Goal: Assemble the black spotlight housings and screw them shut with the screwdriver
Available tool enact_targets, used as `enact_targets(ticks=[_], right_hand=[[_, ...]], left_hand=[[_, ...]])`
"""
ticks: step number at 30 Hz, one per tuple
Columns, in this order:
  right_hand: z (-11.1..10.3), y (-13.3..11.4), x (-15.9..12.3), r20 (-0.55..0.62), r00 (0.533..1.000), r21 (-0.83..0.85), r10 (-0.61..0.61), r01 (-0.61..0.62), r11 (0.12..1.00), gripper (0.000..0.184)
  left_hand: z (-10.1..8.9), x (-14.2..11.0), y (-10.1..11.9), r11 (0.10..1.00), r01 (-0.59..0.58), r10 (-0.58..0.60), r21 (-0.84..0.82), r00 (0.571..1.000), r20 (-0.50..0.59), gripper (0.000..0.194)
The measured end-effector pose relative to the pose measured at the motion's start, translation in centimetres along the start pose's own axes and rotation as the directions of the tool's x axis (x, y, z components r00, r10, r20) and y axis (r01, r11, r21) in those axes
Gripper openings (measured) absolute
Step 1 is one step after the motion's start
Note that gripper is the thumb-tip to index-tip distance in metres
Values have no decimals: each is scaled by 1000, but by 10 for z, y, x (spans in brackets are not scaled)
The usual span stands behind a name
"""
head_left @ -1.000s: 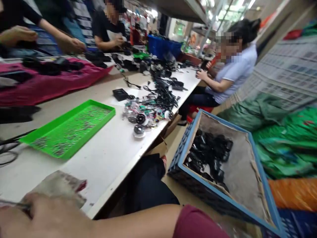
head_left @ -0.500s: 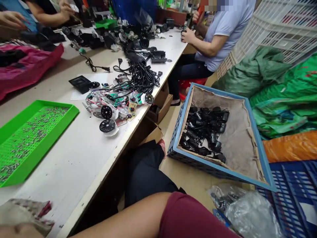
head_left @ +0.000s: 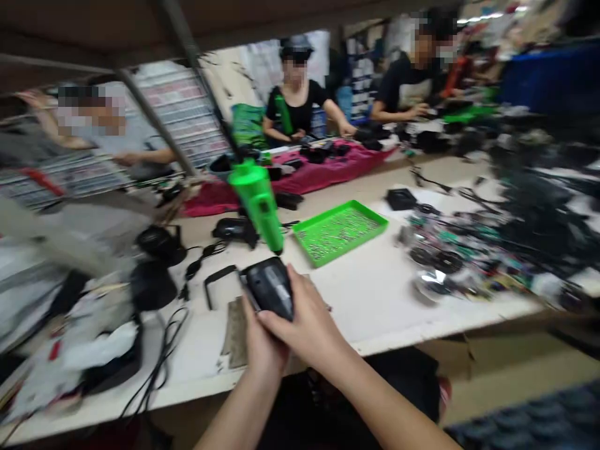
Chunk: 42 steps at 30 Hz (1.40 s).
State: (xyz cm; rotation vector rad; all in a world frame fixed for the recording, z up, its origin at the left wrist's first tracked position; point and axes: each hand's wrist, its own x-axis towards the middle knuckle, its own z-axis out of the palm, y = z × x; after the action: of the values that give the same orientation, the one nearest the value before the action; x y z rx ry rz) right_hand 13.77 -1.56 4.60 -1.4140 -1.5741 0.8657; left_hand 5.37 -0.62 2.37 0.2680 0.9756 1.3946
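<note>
Above the bench (head_left: 372, 303), what seems a green screwdriver (head_left: 260, 203) hangs near a tray (head_left: 351, 245); fingers (head_left: 299, 289) clasp a black casing (head_left: 269, 284).

The left hand (head_left: 266, 340) and the right hand (head_left: 308, 317) are showing bare, with slender forearms (head_left: 248, 400) tapering evenly toward the wrists. Plain black trousers (head_left: 410, 374) are covering the legs, their cloth looking dark and unmarked, blur softening the outline.

We see a blue bin (head_left: 553, 78) at two o'clock and a magenta cloth (head_left: 319, 179) at twelve. A dark shelf (head_left: 210, 22) hangs above us at eleven.
</note>
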Motion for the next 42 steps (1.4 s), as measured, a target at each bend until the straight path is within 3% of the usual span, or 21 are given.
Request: enact_targets(ticks=[2, 7, 12, 16, 22, 30, 37, 42], right_hand=[[5, 3, 0, -1, 1000, -7, 5, -5, 1000, 84], [13, 9, -3, 41, 994, 29, 103, -104, 994, 86], [16, 10, -1, -85, 996, -22, -13, 11, 1000, 84], [8, 2, 6, -59, 995, 173, 83, -72, 982, 83], [-23, 1, 15, 136, 931, 481, 339, -361, 799, 78], [-39, 21, 12, 176, 916, 687, 362, -377, 621, 42], [-34, 45, 7, 227, 872, 715, 434, -452, 533, 40], [-32, 48, 3, 231, 856, 796, 463, -440, 416, 35]], left_hand=[[-5, 4, -1, 997, 32, -36, -70, 998, -52, 59], [-12, 4, -3, 975, 118, -131, -188, 990, -59, 58], [-13, 6, -1, 954, 131, -146, -270, 988, -39, 59], [-14, 9, 4, 933, 190, -196, -305, 980, 10, 58], [-28, 11, 16, 890, 296, -279, -346, 955, 100, 56], [-37, 14, 22, 834, 405, -368, -375, 914, 169, 51], [-39, 19, 26, 793, 456, -403, -403, 890, 214, 54], [-39, 20, 27, 773, 481, -430, -414, 877, 216, 58]])
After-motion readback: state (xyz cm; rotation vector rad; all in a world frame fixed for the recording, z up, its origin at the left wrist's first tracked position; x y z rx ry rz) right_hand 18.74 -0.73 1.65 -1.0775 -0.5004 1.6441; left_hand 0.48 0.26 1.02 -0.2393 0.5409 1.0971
